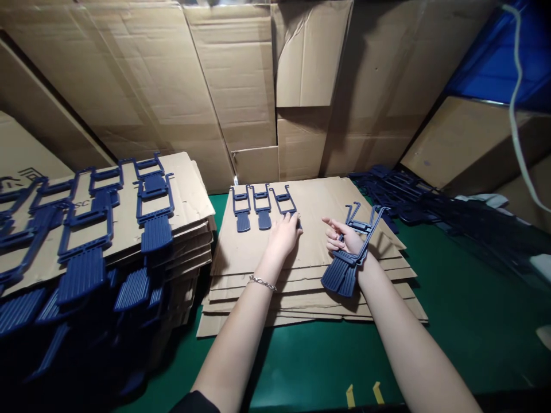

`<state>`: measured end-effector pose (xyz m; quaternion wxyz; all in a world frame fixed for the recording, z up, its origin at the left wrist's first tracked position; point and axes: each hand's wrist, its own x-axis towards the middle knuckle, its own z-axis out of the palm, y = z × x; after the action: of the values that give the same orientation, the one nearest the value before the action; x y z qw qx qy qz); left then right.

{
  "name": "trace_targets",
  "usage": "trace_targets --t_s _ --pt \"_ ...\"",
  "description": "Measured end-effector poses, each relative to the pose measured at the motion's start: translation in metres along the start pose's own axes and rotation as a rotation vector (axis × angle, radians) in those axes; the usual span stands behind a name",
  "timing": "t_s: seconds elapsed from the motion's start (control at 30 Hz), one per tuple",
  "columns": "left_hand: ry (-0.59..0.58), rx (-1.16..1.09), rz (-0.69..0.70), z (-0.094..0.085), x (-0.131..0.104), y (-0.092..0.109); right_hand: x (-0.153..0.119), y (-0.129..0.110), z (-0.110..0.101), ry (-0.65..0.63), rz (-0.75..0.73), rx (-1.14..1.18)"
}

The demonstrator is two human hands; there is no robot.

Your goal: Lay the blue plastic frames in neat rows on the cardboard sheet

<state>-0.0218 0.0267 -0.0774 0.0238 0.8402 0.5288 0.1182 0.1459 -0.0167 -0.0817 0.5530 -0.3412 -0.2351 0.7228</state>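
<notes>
- On the top cardboard sheet (310, 252) of the middle stack, the left hand (284, 235) presses its curled fingers on the third blue clip (286, 204) in a row; two more clips (253, 207) lie just beside it
- Beside it, the right hand (342, 240) grips a bundle of blue clips (349, 252), forefinger pointing left
- At left, a taller cardboard stack (181, 229) carries more clips

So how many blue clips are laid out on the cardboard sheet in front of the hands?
3, in a row along the sheet's far edge: left clip, middle clip, and right clip, touched by the left hand.
</notes>
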Motion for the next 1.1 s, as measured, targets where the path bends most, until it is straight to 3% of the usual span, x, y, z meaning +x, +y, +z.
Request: trace_targets --t_s 0.43,0.87,1.0,1.1 --pt "-0.07 -0.046 -0.104 0.004 0.004 -0.017 0.0 0.001 0.002 0.033 0.011 0.0" --pt "-0.174 -0.088 -0.232 -0.012 -0.002 -0.023 0.001 0.001 0.002 0.041 0.029 -0.001" --pt "-0.142 -0.077 -0.238 -0.02 -0.003 -0.026 0.001 0.002 0.001 0.045 0.034 0.005" --pt "-0.031 -0.051 -0.216 -0.031 -0.004 -0.011 0.002 0.003 0.002 0.065 0.029 -0.006"
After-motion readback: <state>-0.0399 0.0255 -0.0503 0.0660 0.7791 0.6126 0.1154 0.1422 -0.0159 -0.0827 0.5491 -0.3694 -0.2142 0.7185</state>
